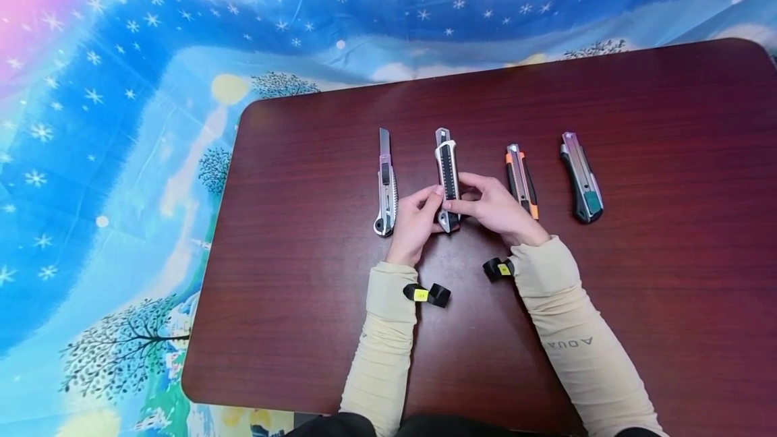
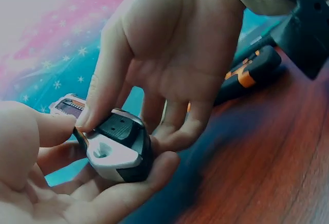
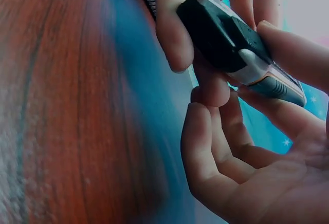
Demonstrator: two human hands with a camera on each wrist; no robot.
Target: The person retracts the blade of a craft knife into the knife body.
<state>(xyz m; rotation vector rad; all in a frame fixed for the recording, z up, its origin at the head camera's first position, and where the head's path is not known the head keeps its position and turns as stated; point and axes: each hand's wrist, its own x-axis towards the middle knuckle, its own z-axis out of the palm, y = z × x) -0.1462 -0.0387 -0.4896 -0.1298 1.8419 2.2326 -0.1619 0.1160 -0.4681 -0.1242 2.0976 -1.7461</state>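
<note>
Both hands hold a white-and-black snap-off utility knife [image 1: 448, 170], its head pointing toward the table's far side. My left hand [image 1: 419, 218] grips the lower part near the butt, thumb on the body and fingers beneath, as the left wrist view shows. From the other side, my right hand [image 1: 494, 208] pinches the body between thumb and fingers. The black butt end [image 3: 216, 31] faces the right wrist camera. Left of the hands lies a silver utility knife [image 1: 386, 201] with its blade extended. An orange-and-black utility knife [image 1: 525, 181] lies just beyond the right hand.
Farther right on the dark red wooden table [image 1: 291, 255] lies a black-and-silver utility knife [image 1: 585, 181] with a green part. A colourful snowflake cloth [image 1: 182, 32] hangs behind and left of the table. Black wrist cameras [image 1: 438, 295] jut from the sleeves.
</note>
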